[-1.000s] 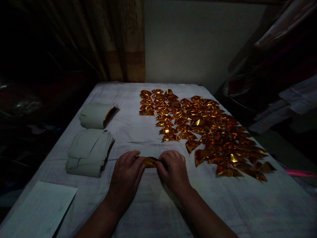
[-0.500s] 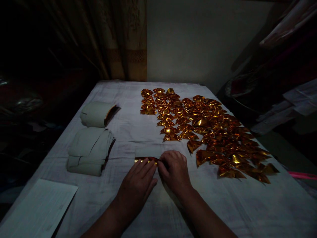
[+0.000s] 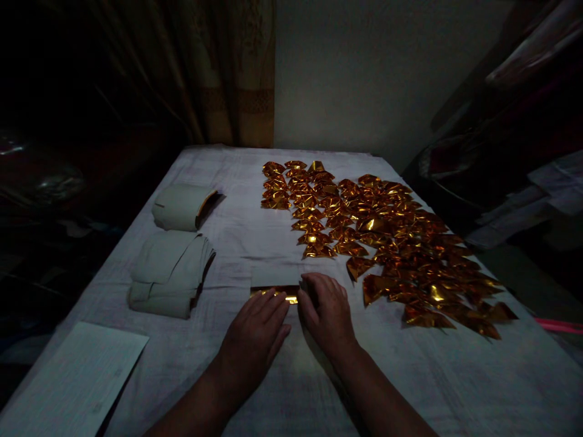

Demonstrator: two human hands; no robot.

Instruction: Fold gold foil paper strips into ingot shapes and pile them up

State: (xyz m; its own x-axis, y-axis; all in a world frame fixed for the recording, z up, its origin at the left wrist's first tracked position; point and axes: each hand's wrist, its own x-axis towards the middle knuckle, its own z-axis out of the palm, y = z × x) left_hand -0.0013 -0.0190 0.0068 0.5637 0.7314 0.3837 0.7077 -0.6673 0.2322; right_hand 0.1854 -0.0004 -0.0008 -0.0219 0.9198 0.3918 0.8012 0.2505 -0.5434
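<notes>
A small sheet of gold foil paper (image 3: pixel 274 278) lies in front of me, its pale back upward and its near edge folded over to show a shiny gold strip. My left hand (image 3: pixel 255 331) rests flat with its fingers stretched out, the fingertips pressing on the gold strip. At the sheet's right end, my right hand (image 3: pixel 328 312) has its fingers curled and grips the edge between thumb and forefinger; the exact contact is partly hidden. To the right lie many folded gold foil ingots (image 3: pixel 371 226) in rows.
Two stacks of pale-backed foil sheets, a far stack (image 3: pixel 180 206) and a nearer stack (image 3: pixel 166 270), sit on the left. A flat pale card or booklet (image 3: pixel 77 376) lies at the near left. A whitish cloth (image 3: pixel 218 364) covers the table, with a curtain (image 3: pixel 228 73) and wall behind.
The right hand has shifted slightly right along the sheet's end, and the folded gold strip shows wider between the hands. The left hand stays on the strip. The whole view has shifted slightly.
</notes>
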